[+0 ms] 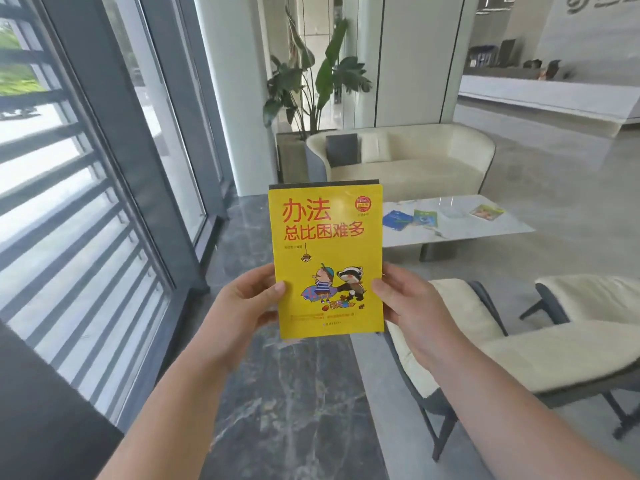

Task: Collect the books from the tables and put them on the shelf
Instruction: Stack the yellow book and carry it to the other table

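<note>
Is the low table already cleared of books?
No. Three books lie on the table, while both hands hold the yellow book.

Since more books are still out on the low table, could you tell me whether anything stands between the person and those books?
The chairs stand at the right, between the person and the white table with three books. The dark floor strip leading toward it shows nothing. Both hands hold the yellow book.

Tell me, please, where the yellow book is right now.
The yellow book is upright at centre view, gripped by the left hand and right hand.
</note>
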`<state>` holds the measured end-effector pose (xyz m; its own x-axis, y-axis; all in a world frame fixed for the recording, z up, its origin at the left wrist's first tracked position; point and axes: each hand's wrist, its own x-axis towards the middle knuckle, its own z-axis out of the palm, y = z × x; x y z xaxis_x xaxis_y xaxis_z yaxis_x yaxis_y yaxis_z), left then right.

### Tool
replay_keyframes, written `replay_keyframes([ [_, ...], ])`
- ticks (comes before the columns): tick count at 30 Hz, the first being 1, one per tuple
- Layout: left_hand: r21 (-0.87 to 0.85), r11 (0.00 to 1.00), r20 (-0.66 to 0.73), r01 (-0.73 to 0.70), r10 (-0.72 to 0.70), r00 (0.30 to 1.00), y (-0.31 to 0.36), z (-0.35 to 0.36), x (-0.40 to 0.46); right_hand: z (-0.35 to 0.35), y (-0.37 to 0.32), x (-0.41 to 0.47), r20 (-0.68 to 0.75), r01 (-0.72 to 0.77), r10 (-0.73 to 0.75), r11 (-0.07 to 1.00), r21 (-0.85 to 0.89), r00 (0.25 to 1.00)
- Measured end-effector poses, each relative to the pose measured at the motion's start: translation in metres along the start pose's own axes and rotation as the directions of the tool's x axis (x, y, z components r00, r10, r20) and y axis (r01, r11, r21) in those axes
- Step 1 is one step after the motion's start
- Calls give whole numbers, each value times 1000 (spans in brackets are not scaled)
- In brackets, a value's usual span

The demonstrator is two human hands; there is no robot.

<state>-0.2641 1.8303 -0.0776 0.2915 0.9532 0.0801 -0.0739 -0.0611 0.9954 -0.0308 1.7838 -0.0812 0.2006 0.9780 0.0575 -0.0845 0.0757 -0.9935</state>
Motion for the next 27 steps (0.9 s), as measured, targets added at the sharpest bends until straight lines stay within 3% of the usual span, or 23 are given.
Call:
replay_keyframes([
  [6, -22, 1000, -55, 22, -24, 998, -31, -60, 174, 40, 35, 185, 0, -41, 41, 999, 2, 999],
  [15, 11, 997, 41, 81, -81, 996, -41, -133, 474, 86, 56, 462, -99, -32, 31, 999, -13, 995],
  [27, 84, 991, 231, 107, -123, 965, -103, -102, 847, 14, 104, 792, -249, -61, 53, 998, -24, 967],
])
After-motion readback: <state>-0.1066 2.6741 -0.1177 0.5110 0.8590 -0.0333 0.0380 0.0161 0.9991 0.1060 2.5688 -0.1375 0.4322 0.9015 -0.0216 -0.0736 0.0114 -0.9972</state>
